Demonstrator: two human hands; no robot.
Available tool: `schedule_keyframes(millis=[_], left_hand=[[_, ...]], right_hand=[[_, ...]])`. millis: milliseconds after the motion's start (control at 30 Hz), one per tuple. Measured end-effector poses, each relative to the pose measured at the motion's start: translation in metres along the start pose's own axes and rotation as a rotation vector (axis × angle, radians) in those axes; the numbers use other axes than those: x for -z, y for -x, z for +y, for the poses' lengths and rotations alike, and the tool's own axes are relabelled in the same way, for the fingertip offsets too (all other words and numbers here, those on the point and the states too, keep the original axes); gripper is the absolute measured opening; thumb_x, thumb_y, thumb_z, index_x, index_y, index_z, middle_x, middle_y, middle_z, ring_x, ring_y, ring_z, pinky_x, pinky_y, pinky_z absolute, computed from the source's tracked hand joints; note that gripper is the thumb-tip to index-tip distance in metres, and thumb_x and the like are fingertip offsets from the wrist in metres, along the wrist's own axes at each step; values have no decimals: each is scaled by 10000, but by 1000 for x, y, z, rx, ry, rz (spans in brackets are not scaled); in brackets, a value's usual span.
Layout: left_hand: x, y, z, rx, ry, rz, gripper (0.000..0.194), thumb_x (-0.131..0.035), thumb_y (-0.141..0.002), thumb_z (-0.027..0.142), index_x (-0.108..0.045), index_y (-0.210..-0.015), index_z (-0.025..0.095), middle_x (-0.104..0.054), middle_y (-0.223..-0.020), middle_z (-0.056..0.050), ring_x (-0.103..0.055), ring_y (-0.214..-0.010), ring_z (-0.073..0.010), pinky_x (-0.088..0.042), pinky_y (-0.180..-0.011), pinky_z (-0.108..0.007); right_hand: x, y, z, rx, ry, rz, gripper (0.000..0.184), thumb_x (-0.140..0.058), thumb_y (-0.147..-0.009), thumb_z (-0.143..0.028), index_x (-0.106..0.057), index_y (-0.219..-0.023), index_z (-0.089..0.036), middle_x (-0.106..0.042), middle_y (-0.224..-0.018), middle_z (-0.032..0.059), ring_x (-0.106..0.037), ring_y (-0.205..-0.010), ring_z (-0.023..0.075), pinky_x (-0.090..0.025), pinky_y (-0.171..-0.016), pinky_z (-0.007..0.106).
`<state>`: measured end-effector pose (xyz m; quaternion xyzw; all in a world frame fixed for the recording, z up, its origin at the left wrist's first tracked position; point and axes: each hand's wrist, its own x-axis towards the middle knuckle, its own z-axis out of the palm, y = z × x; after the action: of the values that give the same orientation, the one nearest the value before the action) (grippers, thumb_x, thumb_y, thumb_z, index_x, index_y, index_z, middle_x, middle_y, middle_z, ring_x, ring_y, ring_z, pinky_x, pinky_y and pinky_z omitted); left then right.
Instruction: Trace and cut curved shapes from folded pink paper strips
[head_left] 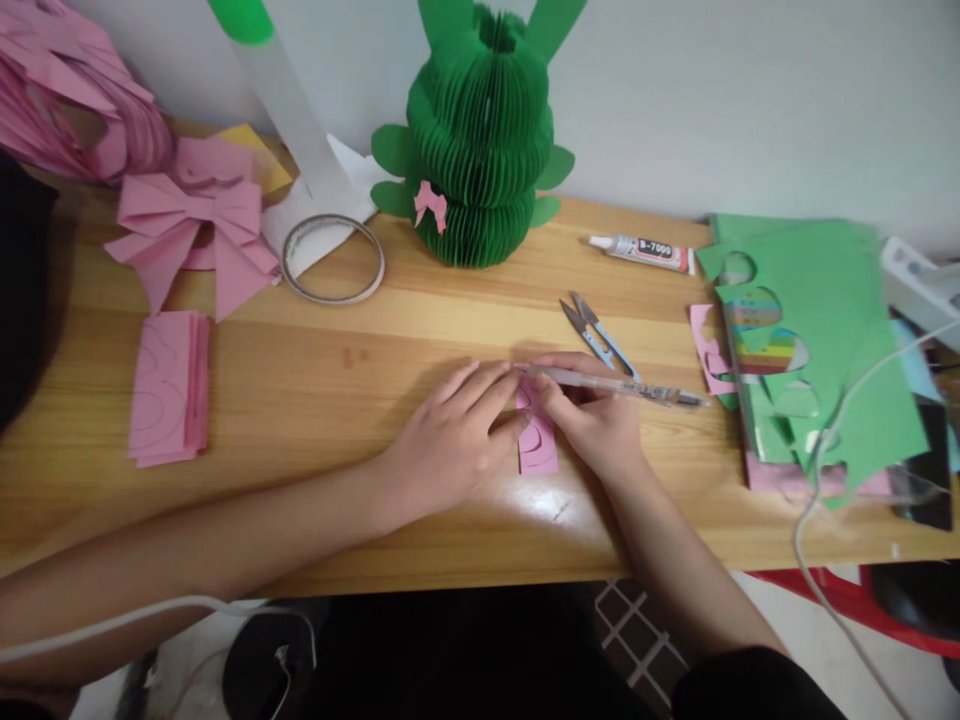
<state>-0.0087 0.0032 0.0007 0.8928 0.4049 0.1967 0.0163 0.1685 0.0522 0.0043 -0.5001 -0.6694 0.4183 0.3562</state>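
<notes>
A pink paper piece (538,448) with cut or drawn curves lies on the table between my two hands. My left hand (461,430) rests flat with its fingers stretched out, thumb and index at the left side of that piece. In my right hand (600,420) a clear pen (652,390) lies across the thumb and forefinger, its tip pointing left toward my left fingertips. The paper's upper end is partly covered by my fingers. Just beyond the right hand are small blue-handled thread snips (600,335), blades spread.
Folded pink paper (169,390), a pink paper bow (191,225) and a tape roll (334,260) lie left. A green honeycomb paper figure (480,140) stands at the back. A glue tube (649,252), green cut sheets (817,320) and a white cable (832,410) are right.
</notes>
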Motion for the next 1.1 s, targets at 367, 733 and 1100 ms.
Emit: schedule_keyframes(millis=[367, 733, 1100], left_hand=[[-1, 1, 0, 18, 2, -29, 308, -415, -925, 155, -632, -1143, 135, -597, -1271, -172, -520, -1260, -286, -399, -1071, -481], [1, 1, 0, 15, 20, -31, 302, -432, -922, 149, -636, -1144, 125, -586, -1278, -191, -524, -1254, -304, -401, -1062, -486], [0, 1, -1, 18, 29, 1, 283, -459, -913, 163, -654, -1114, 126, -604, -1246, -188, -544, -1230, -317, -418, -1055, -490]], right_hand=[[-1, -2, -4, 24, 6, 14, 95, -643, -778, -217, -714, -838, -197, -750, -811, 31, -693, -695, 153, -587, -620, 297], [2, -1, -5, 0, 22, 34, 103, -635, -766, -213, -720, -821, -196, -742, -789, 28, -680, -683, 152, -565, -611, 292], [2, -1, -3, 23, 19, 19, 111, -639, -770, -205, -713, -846, -174, -723, -707, 15, -612, -545, 115, -477, -464, 237]])
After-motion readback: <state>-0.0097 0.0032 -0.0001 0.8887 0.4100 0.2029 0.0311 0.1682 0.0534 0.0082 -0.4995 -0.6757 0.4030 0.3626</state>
